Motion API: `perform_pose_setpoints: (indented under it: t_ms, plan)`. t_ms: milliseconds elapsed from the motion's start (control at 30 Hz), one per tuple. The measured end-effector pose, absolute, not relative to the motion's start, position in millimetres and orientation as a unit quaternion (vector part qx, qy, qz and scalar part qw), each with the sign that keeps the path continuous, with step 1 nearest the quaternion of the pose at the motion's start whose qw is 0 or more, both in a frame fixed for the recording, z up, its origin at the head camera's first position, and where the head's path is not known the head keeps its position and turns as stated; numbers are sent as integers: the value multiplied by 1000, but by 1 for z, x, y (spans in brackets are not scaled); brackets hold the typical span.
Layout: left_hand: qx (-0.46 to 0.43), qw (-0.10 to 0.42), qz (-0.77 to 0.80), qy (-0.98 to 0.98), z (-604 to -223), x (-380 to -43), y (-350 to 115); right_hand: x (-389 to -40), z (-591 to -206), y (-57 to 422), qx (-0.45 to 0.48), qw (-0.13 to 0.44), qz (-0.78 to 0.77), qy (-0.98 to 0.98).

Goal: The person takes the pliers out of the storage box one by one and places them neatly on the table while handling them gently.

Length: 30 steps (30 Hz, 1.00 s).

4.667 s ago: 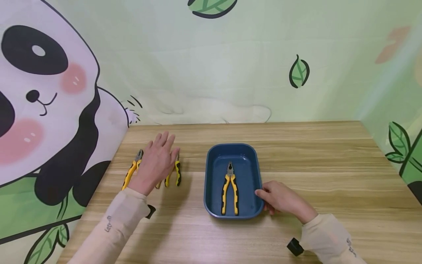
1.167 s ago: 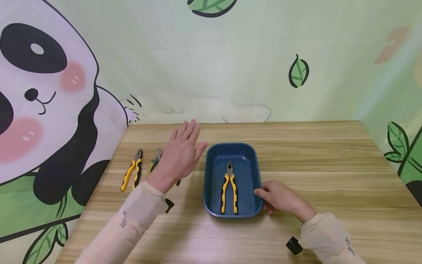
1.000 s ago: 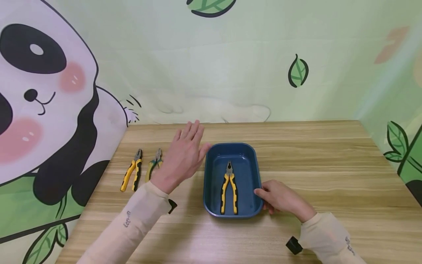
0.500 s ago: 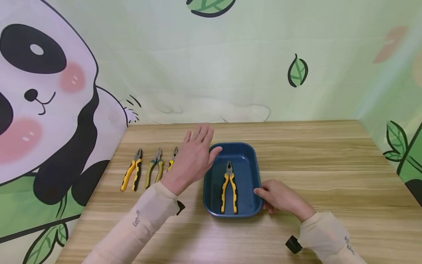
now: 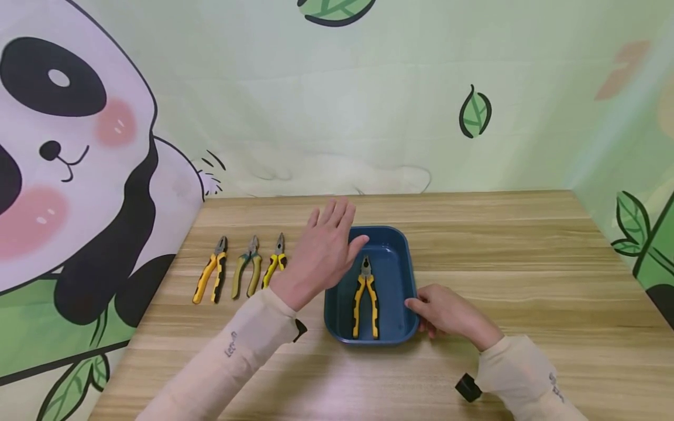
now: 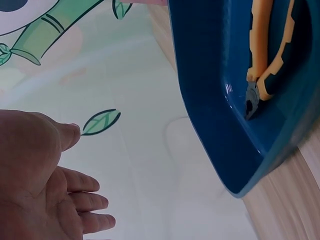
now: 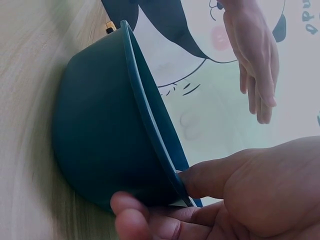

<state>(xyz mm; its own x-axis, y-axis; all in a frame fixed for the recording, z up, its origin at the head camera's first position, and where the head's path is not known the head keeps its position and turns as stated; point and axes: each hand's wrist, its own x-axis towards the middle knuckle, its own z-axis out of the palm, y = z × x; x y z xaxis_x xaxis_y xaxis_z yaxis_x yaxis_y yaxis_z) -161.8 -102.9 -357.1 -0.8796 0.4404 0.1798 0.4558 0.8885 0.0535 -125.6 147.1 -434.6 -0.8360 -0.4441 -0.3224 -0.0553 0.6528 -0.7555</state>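
A deep blue rectangular tray [image 5: 395, 321] sits on the table, holding a pair of combination pliers [image 5: 365, 269] with yellow-and-black handles, jaws toward the back. My right hand [image 5: 455, 316] pinches the tray's right rim. In the right wrist view its thumb [image 7: 207, 177] lies over the rim and its fingers curl against the outer wall. Above the tray's left rim hovers my left hand [image 5: 318, 260], fingers straight and holding nothing. In the left wrist view the left palm [image 6: 30, 175] is bare, and the pliers' head [image 6: 252, 97] shows inside the tray.
Left of the tray lie three pliers in a row: yellow-and-black pliers [image 5: 219, 255], olive-green pliers [image 5: 254, 254] and long-nose pliers [image 5: 280, 245], the last partly hidden by my left hand. A printed panda backdrop [image 5: 368, 117] stands behind the wooden table [image 5: 516, 251].
My left hand has moved right, from over the row of pliers to the tray's left rim, uncovering the pliers. The right hand and tray stay in place.
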Motion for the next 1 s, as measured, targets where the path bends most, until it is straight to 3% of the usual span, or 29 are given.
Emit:
perform_pose_setpoints:
  t_ms: [1000]
  plan:
    - [-236,84,-41,-967,-357,-158,-70,-127,-434,150,-136,248,-409,868]
